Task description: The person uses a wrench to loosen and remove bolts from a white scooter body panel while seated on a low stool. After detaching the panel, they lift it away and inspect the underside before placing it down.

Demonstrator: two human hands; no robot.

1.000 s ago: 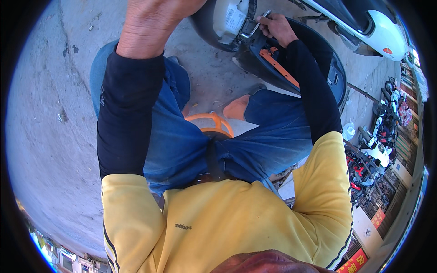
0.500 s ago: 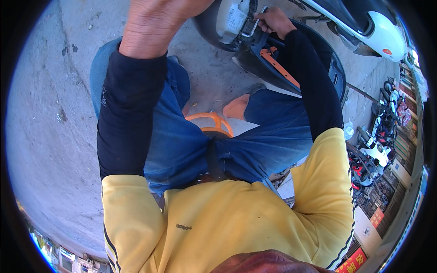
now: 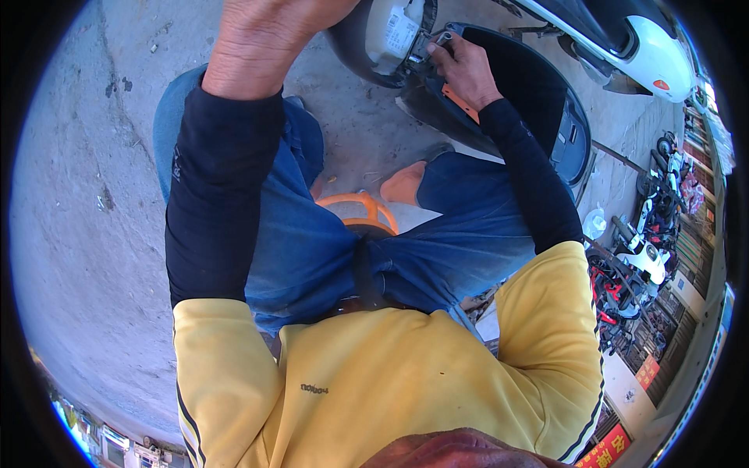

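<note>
My right hand is closed around a bent, silver metal rod-like tool; its exact kind is hard to make out. It works beside the hinge area of a dark, rounded scooter seat tilted up, whose underside shows a pale panel with a white label. Below the hand lies the scooter's black storage bin, with an orange strip by its near edge. My left hand reaches to the top edge of the picture, left of the seat. Its fingers are cut off from view.
A white and black scooter stands at the upper right. An orange round-framed stool is between my legs on the concrete floor. Several parked motorbikes line the right side, near a plastic bag.
My right hand has moved down and slightly left, turning the silver tool with it. My right forearm has swung lower, uncovering more of the black bin. My left arm is nearly still.
</note>
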